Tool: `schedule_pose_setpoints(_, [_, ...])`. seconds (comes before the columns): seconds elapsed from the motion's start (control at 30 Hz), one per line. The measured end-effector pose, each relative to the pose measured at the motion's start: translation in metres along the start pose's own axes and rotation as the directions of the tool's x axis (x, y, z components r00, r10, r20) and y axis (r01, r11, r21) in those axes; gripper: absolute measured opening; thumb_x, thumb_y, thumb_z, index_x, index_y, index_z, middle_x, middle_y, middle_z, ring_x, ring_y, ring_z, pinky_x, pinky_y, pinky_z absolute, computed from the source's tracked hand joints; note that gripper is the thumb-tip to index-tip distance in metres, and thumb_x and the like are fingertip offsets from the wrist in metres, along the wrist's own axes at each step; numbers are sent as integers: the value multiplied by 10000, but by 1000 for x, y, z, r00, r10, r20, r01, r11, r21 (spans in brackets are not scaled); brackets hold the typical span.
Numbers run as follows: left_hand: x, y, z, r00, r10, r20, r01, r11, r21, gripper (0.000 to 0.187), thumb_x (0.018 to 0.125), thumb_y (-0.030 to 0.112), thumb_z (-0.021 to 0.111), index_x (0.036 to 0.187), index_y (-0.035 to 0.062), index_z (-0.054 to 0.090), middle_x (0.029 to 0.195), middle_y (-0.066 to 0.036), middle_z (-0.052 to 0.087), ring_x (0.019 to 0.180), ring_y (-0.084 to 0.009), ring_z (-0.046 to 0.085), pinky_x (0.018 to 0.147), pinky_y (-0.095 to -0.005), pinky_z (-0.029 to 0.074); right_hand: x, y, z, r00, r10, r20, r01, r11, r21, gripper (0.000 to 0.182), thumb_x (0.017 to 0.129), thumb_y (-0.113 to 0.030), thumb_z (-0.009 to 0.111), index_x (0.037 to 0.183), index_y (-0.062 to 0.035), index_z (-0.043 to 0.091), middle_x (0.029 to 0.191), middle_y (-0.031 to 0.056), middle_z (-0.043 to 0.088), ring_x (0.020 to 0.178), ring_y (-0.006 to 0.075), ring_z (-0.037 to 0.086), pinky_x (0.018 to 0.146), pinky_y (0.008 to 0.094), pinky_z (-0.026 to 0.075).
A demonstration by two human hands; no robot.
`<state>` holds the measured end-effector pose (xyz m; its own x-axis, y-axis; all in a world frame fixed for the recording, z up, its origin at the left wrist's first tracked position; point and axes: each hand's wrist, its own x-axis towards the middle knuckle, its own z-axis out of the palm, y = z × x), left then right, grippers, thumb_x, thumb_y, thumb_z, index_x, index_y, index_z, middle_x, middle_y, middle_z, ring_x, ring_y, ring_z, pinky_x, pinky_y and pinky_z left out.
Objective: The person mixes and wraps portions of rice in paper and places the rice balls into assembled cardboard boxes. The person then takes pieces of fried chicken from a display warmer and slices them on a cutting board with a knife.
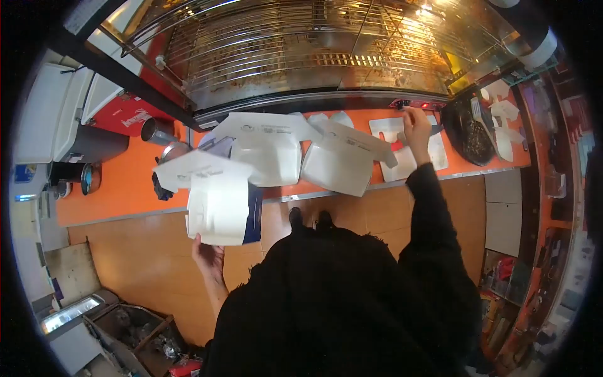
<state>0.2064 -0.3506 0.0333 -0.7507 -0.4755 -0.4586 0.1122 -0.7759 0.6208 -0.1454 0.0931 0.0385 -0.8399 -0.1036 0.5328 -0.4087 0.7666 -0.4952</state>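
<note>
A heating cabinet (352, 99) with soiled wire racks (251, 38) spans the top of the view, standing behind an orange bench (116, 195) with a metal front edge. Two open white cardboard boxes, a left box (267, 160) and a right box (339, 164), sit side by side near the bench's front edge, their printed lid flaps raised on the far side. A third, the held box (217, 207), tilts in front of that edge, with a dark blue outer side and its flap reaching over the bench. To the right, white packaging (396, 173) lies under the right forearm, and beyond it a black pan (468, 135) has a slotted turner (482, 119) over it. A metal cup (152, 131) stands at the left. The left hand (210, 264) has its fingers closed on the held box's near edge. The right hand (418, 131) is raised by the cabinet's control knob (400, 105), fingers bunched narrow; whether they touch it I cannot tell.
</note>
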Motion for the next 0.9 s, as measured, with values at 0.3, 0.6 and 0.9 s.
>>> schedule_pose_setpoints(0.3, [-11,-3,12,993,-84,-88,89,995,55,554,735,267,555,1215,65,366,1194,-105,453,1086,-250,460,873,-427,416,6,-12,132,398,-247,884,551,834,-14,562,721,-234,555,1236,-197,336,1165,209,407,896,374,539,756,408,455])
schedule_pose_setpoints(0.6, [-13,-10,2,992,-68,-107,67,998,-10,519,744,256,533,1209,79,385,1191,-77,466,1089,-242,459,865,-413,419,29,29,39,718,148,680,-520,764,382,641,616,-336,691,1135,-81,414,998,105,534,885,202,548,761,333,468])
schedule_pose_setpoints(0.9, [20,-3,6,1000,-23,6,23,1000,-15,505,782,265,532,1218,63,375,1227,-100,435,1117,-274,433,934,-457,351,-68,-122,32,612,-151,776,-217,912,348,699,557,-216,707,1156,-50,390,1086,168,477,1064,294,435,894,374,354])
